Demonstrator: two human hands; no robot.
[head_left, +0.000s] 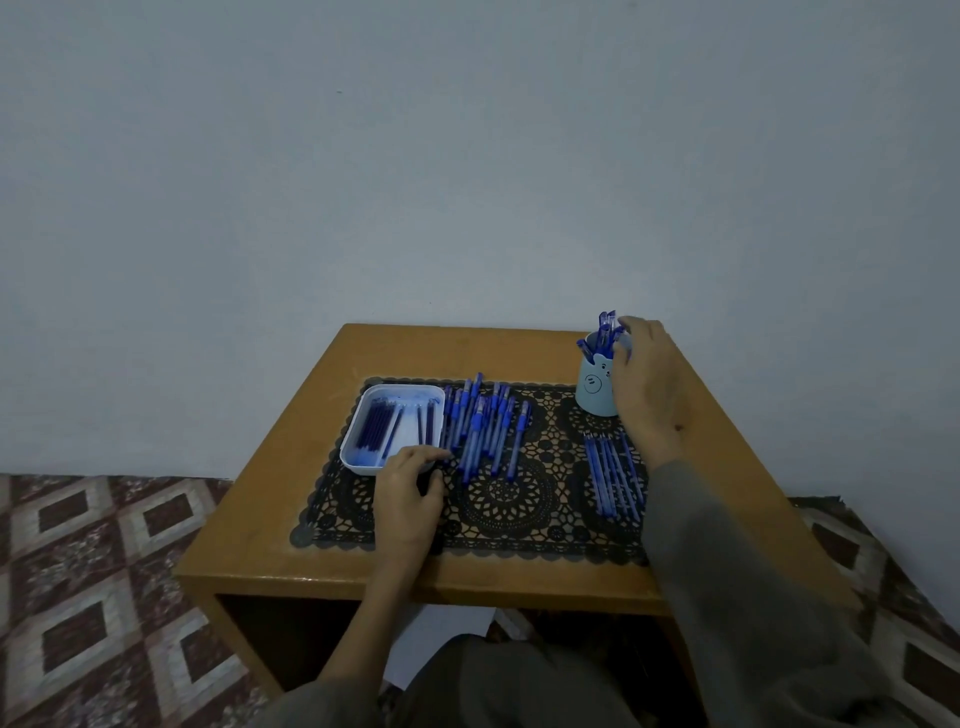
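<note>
Against the right hand (647, 379), likely light, slick pens (605, 332) in a cup (592, 389); grip impossible to tell. Pinch mid-barrel. Left hand (410, 493) loose, empty.

The person wears loose clothing of a dull dark grey. The right sleeve (727, 582) is long and wide, of plain soft cloth that falls in broad folds. Its cuff ends at the wrist, so only the right hand (647, 387) shows bare beyond it. The left sleeve (322, 701) is of the same grey cloth but ends much higher, near the elbow, leaving the forearm (384, 597) bare down to the left hand (408, 496). The fingers (423, 454) of both hands are bare and slim. The lap (519, 680) is covered by the same dark grey cloth, creased into soft ridges.
</note>
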